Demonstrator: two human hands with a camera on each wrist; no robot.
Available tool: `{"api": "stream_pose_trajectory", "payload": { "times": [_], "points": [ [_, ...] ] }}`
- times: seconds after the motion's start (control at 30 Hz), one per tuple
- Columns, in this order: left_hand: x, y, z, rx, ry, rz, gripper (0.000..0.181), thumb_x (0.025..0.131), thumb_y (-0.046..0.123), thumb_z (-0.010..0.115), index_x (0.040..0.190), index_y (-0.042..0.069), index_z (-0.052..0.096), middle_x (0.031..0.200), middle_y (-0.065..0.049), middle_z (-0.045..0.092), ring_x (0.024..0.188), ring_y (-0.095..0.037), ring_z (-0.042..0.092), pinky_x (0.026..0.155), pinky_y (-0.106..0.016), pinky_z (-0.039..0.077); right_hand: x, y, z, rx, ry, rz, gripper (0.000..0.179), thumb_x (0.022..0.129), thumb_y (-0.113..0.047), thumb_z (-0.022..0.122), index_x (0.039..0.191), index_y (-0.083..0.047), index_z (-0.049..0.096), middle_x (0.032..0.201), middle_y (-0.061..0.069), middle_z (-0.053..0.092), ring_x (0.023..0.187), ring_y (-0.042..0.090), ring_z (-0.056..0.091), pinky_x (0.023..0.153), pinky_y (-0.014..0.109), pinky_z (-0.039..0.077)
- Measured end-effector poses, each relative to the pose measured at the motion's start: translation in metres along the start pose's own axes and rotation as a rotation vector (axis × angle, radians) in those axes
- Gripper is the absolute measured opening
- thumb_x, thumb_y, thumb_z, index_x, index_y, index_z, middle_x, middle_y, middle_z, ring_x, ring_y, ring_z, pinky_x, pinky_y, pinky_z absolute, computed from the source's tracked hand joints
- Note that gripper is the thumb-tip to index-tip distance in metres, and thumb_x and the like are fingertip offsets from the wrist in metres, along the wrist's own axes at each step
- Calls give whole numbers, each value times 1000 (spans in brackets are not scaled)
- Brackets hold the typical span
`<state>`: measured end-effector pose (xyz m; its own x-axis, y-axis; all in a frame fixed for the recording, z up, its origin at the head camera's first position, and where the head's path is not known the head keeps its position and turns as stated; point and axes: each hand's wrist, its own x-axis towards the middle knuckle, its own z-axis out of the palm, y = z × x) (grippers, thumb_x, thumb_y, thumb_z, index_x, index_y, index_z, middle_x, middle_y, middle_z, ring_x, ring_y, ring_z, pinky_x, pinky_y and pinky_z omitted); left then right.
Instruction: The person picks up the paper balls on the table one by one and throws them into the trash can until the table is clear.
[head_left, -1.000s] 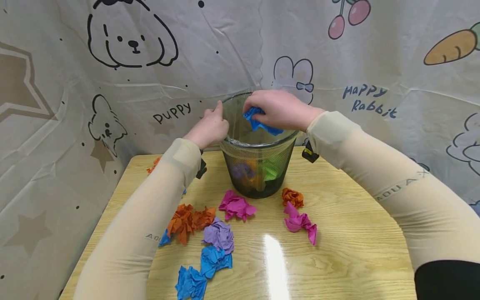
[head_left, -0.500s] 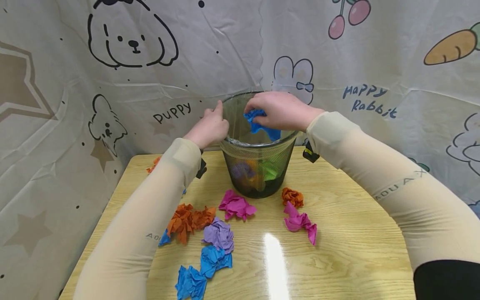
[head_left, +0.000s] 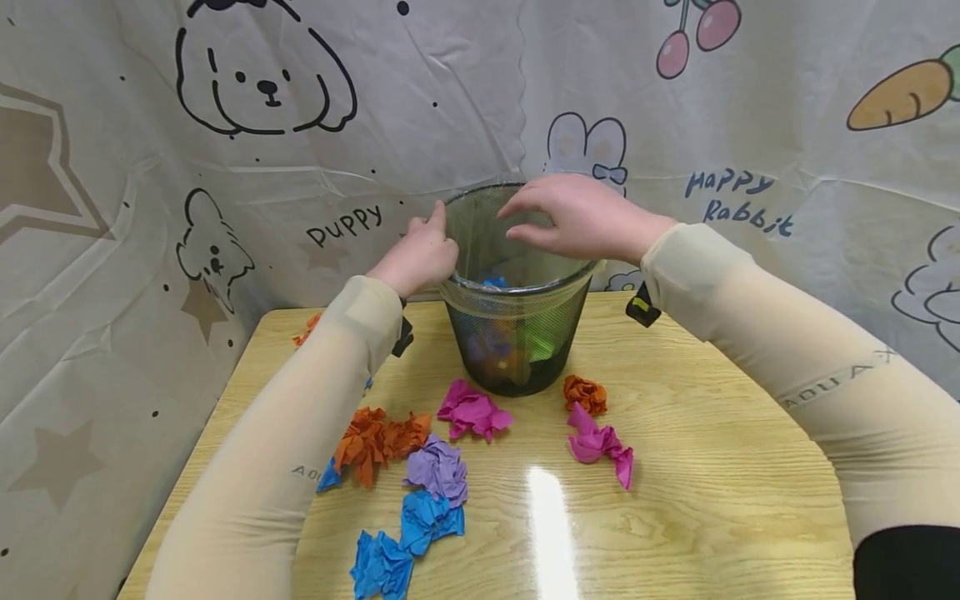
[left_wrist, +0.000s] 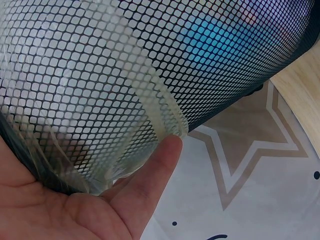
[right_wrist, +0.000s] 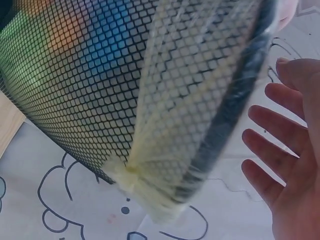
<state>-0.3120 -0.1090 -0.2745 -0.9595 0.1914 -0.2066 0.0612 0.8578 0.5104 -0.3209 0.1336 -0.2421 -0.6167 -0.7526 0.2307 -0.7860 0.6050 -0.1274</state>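
Observation:
A black mesh wastebasket (head_left: 513, 312) with a clear liner stands upright at the table's back. My left hand (head_left: 426, 254) holds its left rim; in the left wrist view the thumb (left_wrist: 155, 175) lies on the outside of the liner and mesh. Above the right side of the mouth hovers my right hand (head_left: 588, 221), fingers spread and holding nothing. Inside lies a crumpled blue paper (head_left: 493, 282), also visible as a blue patch (right_wrist: 107, 40) through the mesh in the right wrist view. Other coloured papers show lower in the basket.
Crumpled papers lie in front: pink (head_left: 474, 411), orange (head_left: 367, 442), purple (head_left: 438, 471) and blue (head_left: 382, 567). To the right are an orange one (head_left: 585, 395) and a pink one (head_left: 598, 442). A printed curtain (head_left: 420, 108) hangs behind the wooden table (head_left: 697, 467).
My right hand has let go of the crumpled blue paper, which dropped into the wastebasket. That hand has spread its fingers and shifted slightly right. The left hand has stayed on the rim.

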Motion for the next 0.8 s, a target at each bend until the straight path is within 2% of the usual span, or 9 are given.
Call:
{"api": "stream_pose_trajectory", "payload": {
  "times": [0.27,0.5,0.8],
  "points": [
    [0,0,0,7,11,11,70,105,23,24,162,12,-17,166,-29,-3,152,-41,15,122,-50,20,-21,-13,-13,7,72,-101,38,102,-34,65,133,-13,69,132,3,66,126,23,56,110,46,40],
    [0,0,0,4,-2,-6,71,106,22,24,161,14,-20,166,-28,-4,151,-41,19,119,-50,27,-42,-27,-12,2,148,-271,45,98,-34,70,137,-12,66,142,4,62,136,27,50,114,50,35],
    [-1,0,2,24,27,2,71,105,22,24,162,13,-18,166,-28,-1,151,-42,20,121,-51,24,-72,-52,0,31,141,-420,54,96,-37,71,144,-15,60,148,4,56,142,29,43,114,52,35]
  ]
}}
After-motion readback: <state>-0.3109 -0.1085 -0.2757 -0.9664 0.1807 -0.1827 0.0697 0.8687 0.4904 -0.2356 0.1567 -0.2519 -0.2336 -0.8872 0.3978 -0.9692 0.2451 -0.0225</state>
